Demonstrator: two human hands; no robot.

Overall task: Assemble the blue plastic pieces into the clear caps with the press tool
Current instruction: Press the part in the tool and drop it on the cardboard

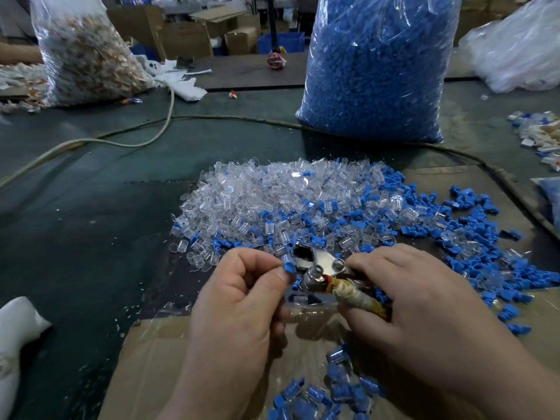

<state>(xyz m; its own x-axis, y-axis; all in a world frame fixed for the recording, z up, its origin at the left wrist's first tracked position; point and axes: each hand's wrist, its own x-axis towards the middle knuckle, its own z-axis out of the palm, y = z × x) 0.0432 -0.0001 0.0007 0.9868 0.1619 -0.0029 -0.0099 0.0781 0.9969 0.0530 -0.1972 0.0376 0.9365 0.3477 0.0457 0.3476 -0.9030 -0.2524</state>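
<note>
Plainly, the head view hides a good deal. We cannot count the clear caps [272,195]: they lie in one heap on the table [75,222], beyond the hands, too many and too glassy to separate. The loose blue pieces [485,237] mixed into the heap and strewn to its right are likewise past counting.

The left hand [242,295] pinches one blue piece [289,267] between thumb and forefinger, just beside the tool [318,265]. Whether a clear cap sits on that piece we cannot tell.

The right hand [409,301] is curled round the tool's handles, which are wrapped in yellowish cloth. The fingers cover most of the handles, and only the metal head with its rivets shows. Its jaws seem parted, but glare blurs them.

Near the bottom edge a cluster of finished pieces [333,386], blue inside clear, lies on cardboard [169,359]. The frame cuts it off, so we give no number.

We count two hands, one tool and three bags: one of blue pellets [375,65] standing behind the heap, one of mixed bits [85,53] at far left, and one pale bag [521,47] cut off at far right. One pale cable [121,137] crosses the table. A white bundle [15,344] is cropped at lower left.
</note>
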